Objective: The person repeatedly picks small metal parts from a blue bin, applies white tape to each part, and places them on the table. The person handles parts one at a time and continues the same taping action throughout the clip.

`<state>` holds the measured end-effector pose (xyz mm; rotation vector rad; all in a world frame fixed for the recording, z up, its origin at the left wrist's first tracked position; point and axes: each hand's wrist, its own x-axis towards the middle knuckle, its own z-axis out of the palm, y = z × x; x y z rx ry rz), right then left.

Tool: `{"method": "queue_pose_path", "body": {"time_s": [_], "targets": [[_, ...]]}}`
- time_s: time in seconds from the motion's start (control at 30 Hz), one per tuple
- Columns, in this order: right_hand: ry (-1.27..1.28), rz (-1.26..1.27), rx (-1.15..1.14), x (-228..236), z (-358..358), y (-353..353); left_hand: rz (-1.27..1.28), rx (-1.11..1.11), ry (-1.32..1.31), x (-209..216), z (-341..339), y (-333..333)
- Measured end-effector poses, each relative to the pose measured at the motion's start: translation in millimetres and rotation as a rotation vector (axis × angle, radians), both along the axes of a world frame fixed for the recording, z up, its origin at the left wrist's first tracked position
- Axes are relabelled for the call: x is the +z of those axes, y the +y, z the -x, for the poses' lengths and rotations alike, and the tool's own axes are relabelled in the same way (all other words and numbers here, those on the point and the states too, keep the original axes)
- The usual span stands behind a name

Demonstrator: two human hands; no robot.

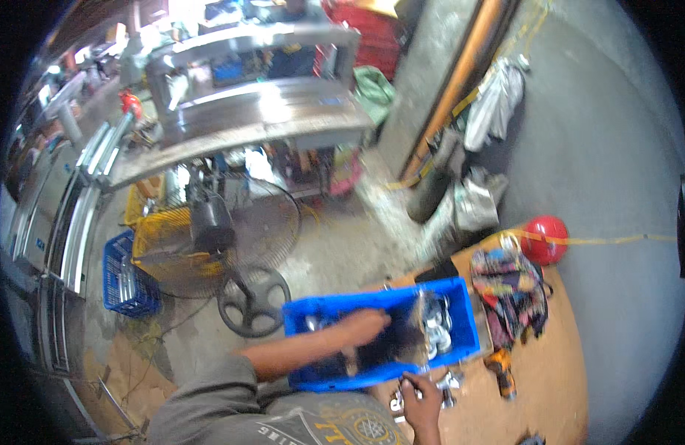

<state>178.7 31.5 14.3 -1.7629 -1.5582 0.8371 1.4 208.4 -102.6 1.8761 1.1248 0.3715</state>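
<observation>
A long blue plastic bin [455, 345] lies across in front of me. A brownish divider stands toward its right end. My left hand [368, 325] reaches over the bin's darker, larger section; its fingers are blurred, and whether they hold anything does not show. Shiny, rounded metal pieces [436, 326] fill the right-hand section. Just below the bin's near edge, my right hand [422, 400] is closed, thumb and fingers together around a small piece I cannot make out. Loose metal parts [451, 384] lie on the brown work surface [550, 371] beside that hand.
An orange-and-black power drill [502, 373] lies right of the bin, below a patterned cloth bundle [510, 289] and a red helmet [544, 240]. Beyond the bin's left end stand a pedestal fan [216, 230] with a round base, yellow and blue crates [120, 274], and a metal bench [268, 119].
</observation>
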Motion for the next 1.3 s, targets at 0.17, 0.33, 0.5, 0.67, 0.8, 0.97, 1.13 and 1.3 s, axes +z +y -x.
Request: {"method": "queue_pose_path", "body": {"time_s": [0.17,0.33,0.5,0.67,0.8,0.97,1.13,1.3], "targets": [[0.037,-0.127,0.053,0.3,13.1,27.5,-0.215,-0.023,-0.250,65.9,24.1,-32.9],[0.170,-0.146,0.062,-1.2,37.7,50.9,0.212,0.048,-0.688,75.0,37.0,-57.4],[0.062,-0.276,0.153,15.5,50.4,57.4,0.578,0.219,-0.942,77.7,48.7,-74.7],[-0.103,-0.370,0.248,30.1,54.7,46.6,0.527,0.314,-0.852,94.4,52.0,-93.2],[0.004,-0.398,0.242,32.6,37.1,24.8,0.539,0.303,-0.890,111.9,39.8,-113.2],[0.139,-0.424,-0.209,21.3,-23.7,-21.6,0.306,-0.101,-0.654,139.3,15.4,-142.5],[0.426,-0.370,-0.606,-16.8,-109.5,-85.9,0.144,-0.407,-0.273,92.7,-35.9,-157.8],[0.398,-0.152,-0.692,-54.3,-136.7,-162.9,-0.370,-0.244,0.312,-13.8,-100.0,-151.7]]}}
